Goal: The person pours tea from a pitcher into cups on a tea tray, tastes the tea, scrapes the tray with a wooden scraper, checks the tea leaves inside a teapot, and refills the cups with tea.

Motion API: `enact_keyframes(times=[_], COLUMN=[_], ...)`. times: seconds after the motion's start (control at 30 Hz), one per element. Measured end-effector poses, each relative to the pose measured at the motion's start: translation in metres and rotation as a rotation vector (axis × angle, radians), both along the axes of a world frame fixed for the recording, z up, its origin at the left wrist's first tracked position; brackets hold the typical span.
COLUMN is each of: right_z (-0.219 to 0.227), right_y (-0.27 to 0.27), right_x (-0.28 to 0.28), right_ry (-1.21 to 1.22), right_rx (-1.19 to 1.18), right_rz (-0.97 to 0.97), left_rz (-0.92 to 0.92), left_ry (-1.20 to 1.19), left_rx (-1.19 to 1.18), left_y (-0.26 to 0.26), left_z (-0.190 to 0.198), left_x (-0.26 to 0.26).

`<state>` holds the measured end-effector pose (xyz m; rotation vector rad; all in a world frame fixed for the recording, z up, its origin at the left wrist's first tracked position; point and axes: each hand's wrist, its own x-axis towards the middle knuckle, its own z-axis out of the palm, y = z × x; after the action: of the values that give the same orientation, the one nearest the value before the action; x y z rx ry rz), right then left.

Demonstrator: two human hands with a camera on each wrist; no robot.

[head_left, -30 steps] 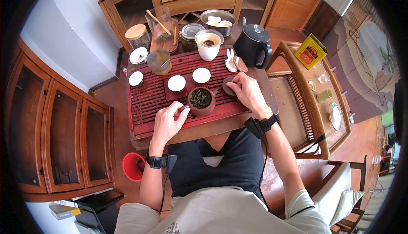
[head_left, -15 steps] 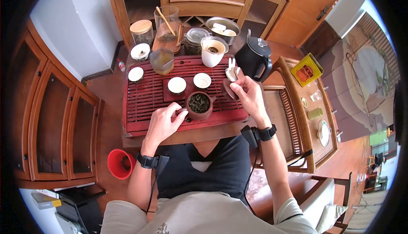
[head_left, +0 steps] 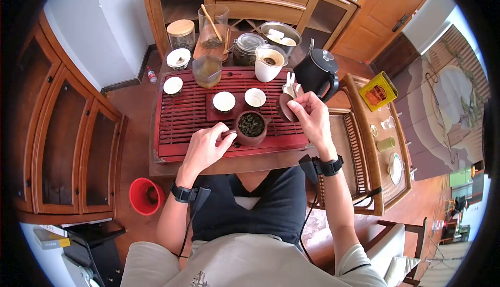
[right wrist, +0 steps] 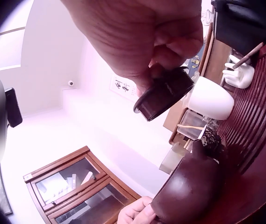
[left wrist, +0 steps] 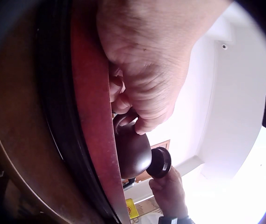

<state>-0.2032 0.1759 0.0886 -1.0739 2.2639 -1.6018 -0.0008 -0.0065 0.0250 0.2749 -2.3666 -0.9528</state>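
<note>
A brown clay teapot with dark tea leaves inside stands uncovered near the front of the red slatted tea tray. My left hand pinches its handle between thumb and fingers. To the right of the spout, my right hand holds the round teapot lid, tilted steeply. The right wrist view shows the lid held up above the tray, its rim side facing the teapot. Two white-lined cups sit just behind the teapot.
A glass pitcher, a white cup with a strainer and a small white hand-shaped ornament stand farther back. The black kettle is beyond my right hand. A rattan cart adjoins the table on the right; a red bin stands lower left.
My right hand has lifted the lid from low over the tray and tilted it up on edge. The left hand keeps its grip on the teapot handle. The head view has shifted slightly.
</note>
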Motion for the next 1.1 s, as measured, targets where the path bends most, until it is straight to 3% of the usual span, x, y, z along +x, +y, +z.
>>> enact_keyframes(times=[0.27,0.4,0.77,0.83,1.07,1.1], right_z=[0.007,-0.004,-0.003,-0.01,-0.017,-0.021], right_y=[-0.024,-0.035,-0.041,-0.043,-0.045,-0.044], right_x=[0.036,0.048,0.055,0.057,0.063,0.064], right_ry=[0.135,0.327,0.572,0.585,0.47,0.477], right_rx=[0.069,0.204,0.191,0.199,0.208,0.118], right_rz=[0.092,0.15,0.149,0.161,0.123,0.104], left_rz=[-0.006,0.002,0.02,0.003,0.025,-0.008], left_ry=[-0.012,-0.019,-0.058,0.019,-0.04,-0.037], left_rx=[-0.003,0.014,0.015,0.029,-0.009,0.033], left_y=[0.001,0.002,0.003,0.003,0.006,0.006], left_z=[0.004,0.006,0.005,0.002,0.009,0.009], left_x=[0.001,0.001,0.001,0.0,0.0,-0.001])
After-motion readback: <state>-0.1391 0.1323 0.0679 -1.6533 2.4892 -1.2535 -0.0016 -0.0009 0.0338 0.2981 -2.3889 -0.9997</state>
